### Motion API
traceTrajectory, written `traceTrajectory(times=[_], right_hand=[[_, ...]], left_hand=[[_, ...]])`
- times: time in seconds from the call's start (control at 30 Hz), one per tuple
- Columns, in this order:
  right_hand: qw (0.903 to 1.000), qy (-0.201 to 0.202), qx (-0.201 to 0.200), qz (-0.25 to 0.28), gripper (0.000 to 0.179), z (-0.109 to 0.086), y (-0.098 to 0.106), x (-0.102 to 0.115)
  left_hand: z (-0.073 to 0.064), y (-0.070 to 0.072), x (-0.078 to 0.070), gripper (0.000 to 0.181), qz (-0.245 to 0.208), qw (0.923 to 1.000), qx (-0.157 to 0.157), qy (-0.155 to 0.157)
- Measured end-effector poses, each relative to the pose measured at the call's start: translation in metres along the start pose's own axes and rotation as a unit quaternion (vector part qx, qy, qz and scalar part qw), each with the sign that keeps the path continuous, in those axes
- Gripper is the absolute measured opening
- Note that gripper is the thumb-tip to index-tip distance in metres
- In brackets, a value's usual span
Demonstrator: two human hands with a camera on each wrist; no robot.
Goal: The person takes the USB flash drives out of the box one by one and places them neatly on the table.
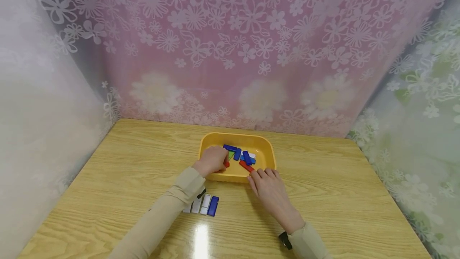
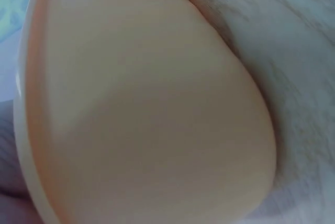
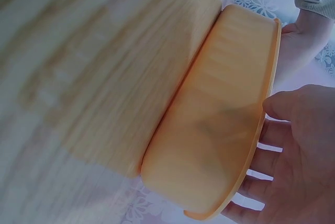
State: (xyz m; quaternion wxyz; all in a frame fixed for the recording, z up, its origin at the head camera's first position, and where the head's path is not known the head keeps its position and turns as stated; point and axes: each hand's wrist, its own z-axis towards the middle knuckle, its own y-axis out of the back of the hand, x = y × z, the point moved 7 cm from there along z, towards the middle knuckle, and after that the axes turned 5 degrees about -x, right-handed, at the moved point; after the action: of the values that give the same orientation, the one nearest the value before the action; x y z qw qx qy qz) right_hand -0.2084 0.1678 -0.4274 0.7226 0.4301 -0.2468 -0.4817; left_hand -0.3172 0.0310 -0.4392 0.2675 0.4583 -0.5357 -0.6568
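A yellow plastic bin (image 1: 266, 147) holds several small bars in blue, red, green and white. My left hand (image 1: 214, 158) reaches over the near left rim into it, fingers bent downward with their tips mostly hidden. Right at those fingers is a red bar (image 1: 227, 164), with a green piece (image 1: 231, 155) beside it; I cannot tell whether the hand holds either. My right hand (image 1: 267, 189) grips the near right rim, thumb at the edge and fingers over it. Close to its fingertips lies another red bar (image 1: 246, 166). From the left wrist, the bin's outer wall (image 2: 157, 98) fills most of the view.
On the wooden table (image 1: 323, 195), in front of the bin, a row of white bars (image 1: 205, 204) ends with a blue bar (image 1: 213, 206) on its right. My left sleeve covers part of that row. Floral curtains (image 1: 230, 51) enclose the back and both sides.
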Motion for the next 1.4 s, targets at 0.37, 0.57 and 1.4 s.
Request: traceTrajectory(times=[0.37,0.57,1.4], right_hand=[[0.9999,0.007,-0.011,-0.002,0.017,-0.001,0.0,0.0],[1.0,0.001,-0.004,0.002,0.017,-0.002,-0.001,0.0],[0.9998,0.009,-0.017,0.008,0.017,0.0,0.001,0.002]], left_hand=[[-0.013,0.028,-0.005,0.023,-0.097,0.9914,-0.085,-0.019],[-0.035,0.043,-0.014,0.022,-0.152,0.9823,-0.101,-0.041],[-0.106,-0.005,-0.035,0.027,-0.189,0.9737,-0.073,-0.104]])
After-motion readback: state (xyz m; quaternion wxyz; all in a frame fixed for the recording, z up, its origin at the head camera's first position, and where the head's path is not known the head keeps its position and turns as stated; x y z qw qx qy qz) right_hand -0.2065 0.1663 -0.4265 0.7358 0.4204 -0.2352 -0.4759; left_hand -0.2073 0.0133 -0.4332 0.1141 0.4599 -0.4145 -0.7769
